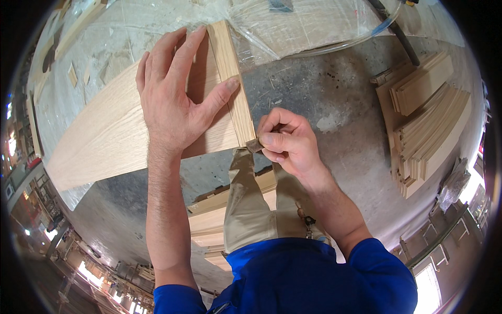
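Observation:
A pale wooden board (pixel 104 123) lies over the plastic-covered work surface, with a narrow wooden strip (pixel 232 78) across its right end. My left hand (pixel 175 97) rests on them with spread fingers, the fingertips near the strip's far end and the thumb on the strip. At the strip's near corner, my right hand (pixel 291 140) pinches a small brown piece of sandpaper (pixel 254 145) between thumb and fingers. The sandpaper touches the corner of the wood. Part of it is hidden by the fingers.
Stacked wooden panels (pixel 431 136) lie on the floor at right. More boards (pixel 206 222) are below, beside my legs. A dark hose (pixel 397 34) and a clear tube (pixel 334 49) run along the far side. Wrinkled plastic sheeting (pixel 308 23) covers the work surface.

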The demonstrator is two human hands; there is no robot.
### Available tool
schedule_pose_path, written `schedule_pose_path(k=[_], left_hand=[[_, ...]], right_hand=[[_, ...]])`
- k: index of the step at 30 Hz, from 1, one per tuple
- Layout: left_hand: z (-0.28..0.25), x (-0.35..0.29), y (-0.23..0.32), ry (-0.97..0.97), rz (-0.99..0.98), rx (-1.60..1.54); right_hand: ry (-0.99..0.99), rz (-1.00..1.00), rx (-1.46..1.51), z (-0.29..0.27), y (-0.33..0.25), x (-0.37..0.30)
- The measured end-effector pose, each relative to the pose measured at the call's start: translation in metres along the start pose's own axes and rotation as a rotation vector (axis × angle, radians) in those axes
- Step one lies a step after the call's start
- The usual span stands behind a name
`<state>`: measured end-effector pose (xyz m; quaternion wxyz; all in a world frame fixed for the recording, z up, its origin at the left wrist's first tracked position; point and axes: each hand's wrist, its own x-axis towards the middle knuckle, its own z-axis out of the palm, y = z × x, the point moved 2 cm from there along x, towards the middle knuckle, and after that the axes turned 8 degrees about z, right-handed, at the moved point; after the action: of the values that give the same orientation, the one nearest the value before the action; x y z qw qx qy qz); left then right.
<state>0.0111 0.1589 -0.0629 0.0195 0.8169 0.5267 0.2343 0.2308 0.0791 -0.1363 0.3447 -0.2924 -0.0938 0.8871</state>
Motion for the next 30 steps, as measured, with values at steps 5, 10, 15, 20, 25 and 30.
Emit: schedule_pose_path(k=[5, 10, 15, 20, 25, 30], left_hand=[[0.0002, -0.0002, 0.0011, 0.004, -0.001, -0.002], [-0.0001, 0.0006, 0.0018, 0.01, 0.004, 0.007], [-0.0024, 0.0012, 0.0045, -0.044, -0.012, -0.012], [-0.0025, 0.0012, 0.0041, -0.032, -0.006, -0.003], [0.0002, 0.0008, 0.0024, -0.001, -0.002, 0.003], [-0.0002, 0.0012, 0.0029, 0.004, -0.003, 0.001]], right_hand=[[-0.003, -0.018, 0.007, -0.0033, 0.0024, 0.0002], [0.005, -0.031, 0.009, -0.0003, 0.0014, 0.0008], [-0.002, -0.039, -0.032, 0.002, 0.0004, 0.0027], [0.005, -0.019, -0.011, 0.0, 0.0025, -0.0003], [0.019, -0.028, 0.006, -0.0018, 0.004, -0.0006], [0.013, -0.038, 0.007, 0.0014, 0.0021, 0.0046]])
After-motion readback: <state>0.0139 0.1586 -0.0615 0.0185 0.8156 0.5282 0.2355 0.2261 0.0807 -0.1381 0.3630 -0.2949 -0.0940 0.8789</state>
